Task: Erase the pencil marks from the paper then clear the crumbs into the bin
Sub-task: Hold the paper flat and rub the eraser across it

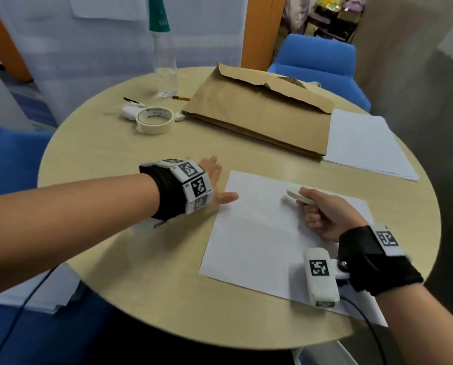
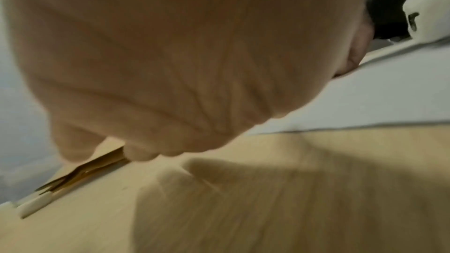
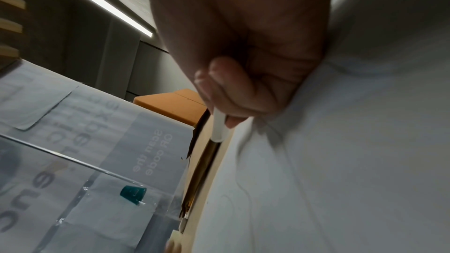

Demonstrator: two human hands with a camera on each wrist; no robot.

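A white sheet of paper (image 1: 259, 238) lies on the round wooden table (image 1: 141, 246) in front of me. My right hand (image 1: 325, 214) pinches a white eraser (image 1: 297, 196) whose tip rests on the upper part of the sheet; the eraser (image 3: 219, 128) also shows in the right wrist view, held between thumb and fingers (image 3: 219, 88). My left hand (image 1: 215, 183) lies flat with straight fingers on the table, its thumb touching the paper's left edge. In the left wrist view the palm (image 2: 170, 64) fills most of the picture above the paper (image 2: 365, 103). No pencil marks are plain to see.
A brown paper envelope (image 1: 257, 114) lies at the back, with a stack of white sheets (image 1: 365, 146) to its right. A roll of masking tape (image 1: 155, 121), a pencil (image 1: 181, 98) and a clear plastic bottle (image 1: 165, 61) stand at the back left. Blue chairs (image 1: 320, 61) surround the table.
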